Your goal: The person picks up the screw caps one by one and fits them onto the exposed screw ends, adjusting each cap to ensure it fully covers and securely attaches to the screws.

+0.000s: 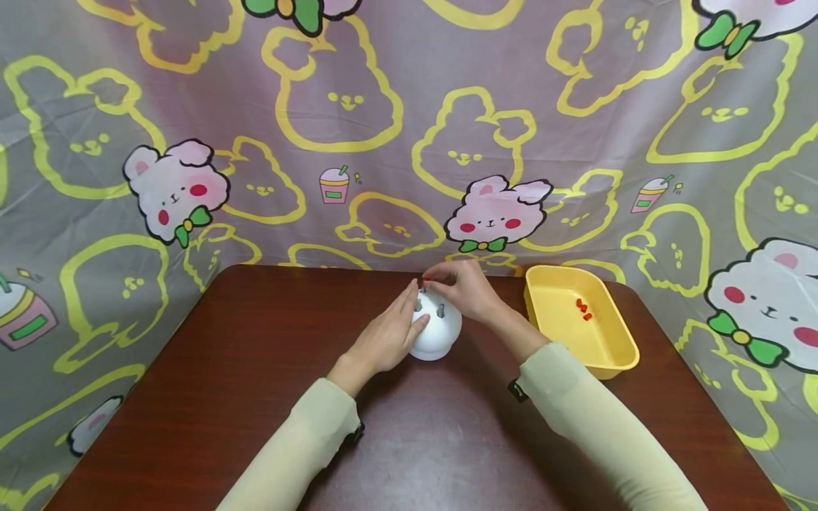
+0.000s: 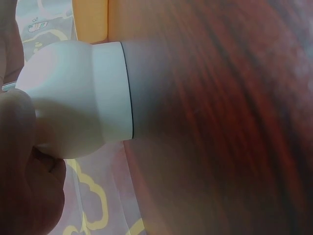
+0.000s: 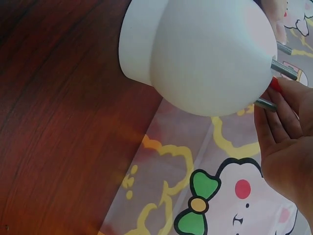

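A white rounded body (image 1: 437, 335) with a narrower base stands upright on the table, and several grey threaded posts (image 3: 285, 69) stick out of its top. Against its left side lies my left hand (image 1: 386, 335), holding it with the thumb across the front and the fingers along the side up to the top. My right hand (image 1: 469, 291) reaches over from the right and pinches a small red piece (image 3: 276, 84) at the posts. The fingertips partly cover the piece, so I cannot tell how far it sits on a post.
A yellow tray (image 1: 556, 348) stands at the right on the dark wooden table (image 1: 255, 390). Several small red pieces (image 1: 583, 307) lie in it. A patterned curtain (image 1: 383, 177) hangs behind the table and along its sides.
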The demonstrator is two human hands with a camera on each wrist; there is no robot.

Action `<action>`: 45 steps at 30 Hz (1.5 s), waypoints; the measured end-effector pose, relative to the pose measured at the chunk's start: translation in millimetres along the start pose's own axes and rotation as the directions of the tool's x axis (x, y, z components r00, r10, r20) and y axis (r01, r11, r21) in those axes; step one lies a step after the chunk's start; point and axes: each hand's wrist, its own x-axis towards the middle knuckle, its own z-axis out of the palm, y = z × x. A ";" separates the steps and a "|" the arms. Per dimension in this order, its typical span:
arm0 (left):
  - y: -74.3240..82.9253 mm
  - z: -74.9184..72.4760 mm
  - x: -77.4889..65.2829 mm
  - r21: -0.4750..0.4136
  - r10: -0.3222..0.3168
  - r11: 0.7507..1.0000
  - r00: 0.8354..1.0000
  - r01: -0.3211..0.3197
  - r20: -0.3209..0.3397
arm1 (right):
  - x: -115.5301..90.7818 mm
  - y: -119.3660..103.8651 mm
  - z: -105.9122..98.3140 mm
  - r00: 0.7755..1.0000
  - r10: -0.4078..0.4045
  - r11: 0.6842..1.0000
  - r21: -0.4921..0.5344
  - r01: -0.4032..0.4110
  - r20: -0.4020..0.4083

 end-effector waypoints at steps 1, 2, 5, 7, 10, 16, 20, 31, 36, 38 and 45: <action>0.2 0.0 0.2 0.002 0.001 1.000 1.000 -0.001 -0.001 | -0.2 0.3 0.4 1.000 0.000 1.000 0.001 0.000 0.002; 0.4 -0.1 0.4 0.004 0.002 1.000 1.000 -0.002 -0.002 | -0.6 0.5 0.7 1.000 0.001 1.000 -0.002 -0.001 0.006; 1.3 -0.3 0.3 0.002 -0.005 1.000 1.000 0.005 0.004 | -1.3 0.6 1.3 1.000 0.014 1.000 -0.017 -0.013 0.026; 1.7 -0.2 0.2 -0.001 -0.007 1.000 1.000 0.007 0.007 | -1.6 0.7 1.4 0.999 0.028 0.999 -0.028 -0.027 0.041; 2.2 -0.2 0.3 -0.003 -0.002 1.000 1.000 0.002 0.007 | -1.7 0.0 0.7 0.997 0.047 0.998 -0.044 -0.045 0.055; 2.8 -1.9 0.5 -0.005 0.002 1.000 1.000 -0.002 0.002 | 0.4 -1.9 -0.2 0.998 0.038 0.998 -0.047 -0.035 0.056; 2.6 -2.4 0.8 -0.004 -0.004 1.000 1.000 0.004 0.000 | 1.8 -2.2 0.5 0.999 0.025 0.999 -0.045 -0.023 0.047; 2.5 -0.3 -0.4 -0.018 -0.004 1.000 1.000 0.003 -0.013 | 0.4 -2.5 1.4 0.995 0.043 0.999 -0.026 -0.041 0.087; 1.3 0.9 -0.5 -0.006 -0.006 1.000 1.000 0.006 -0.023 | -1.2 -2.9 -5.7 0.994 0.036 0.999 -0.034 -0.032 0.102; 1.5 0.9 -0.6 -0.005 -0.011 1.000 1.000 0.011 -0.017 | -2.7 -2.6 -9.9 0.994 0.045 0.998 -0.048 -0.040 0.101; 1.2 1.7 -0.6 -0.022 -0.007 1.000 1.000 0.006 -0.025 | -7.4 -0.2 -24.5 0.992 0.071 0.995 -0.076 -0.063 0.108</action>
